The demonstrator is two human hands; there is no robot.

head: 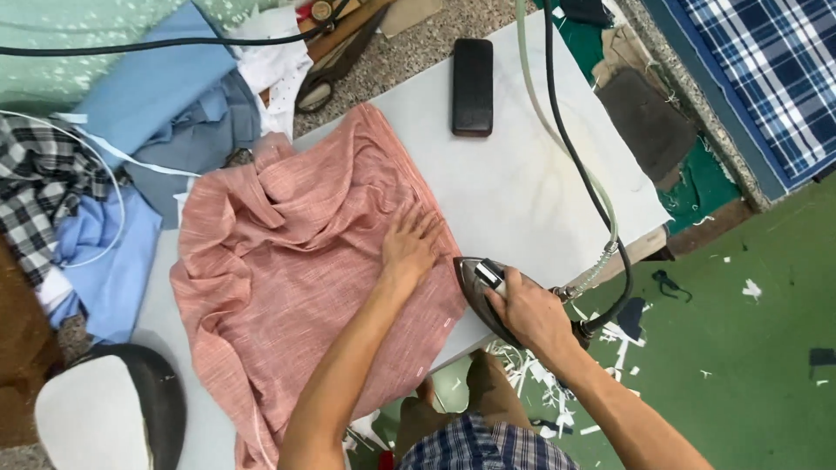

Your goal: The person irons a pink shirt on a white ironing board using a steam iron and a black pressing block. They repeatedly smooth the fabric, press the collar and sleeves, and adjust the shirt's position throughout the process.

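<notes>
A crumpled salmon-pink woven shirt (287, 261) lies spread on the white padded ironing table (522, 183). The left hand (407, 248) presses flat on it, fingers spread wide. The right hand (531, 312) grips the handle of a dark steam iron (479, 292) at the shirt's edge. A black rectangular case (472, 85) rests well apart.
</notes>
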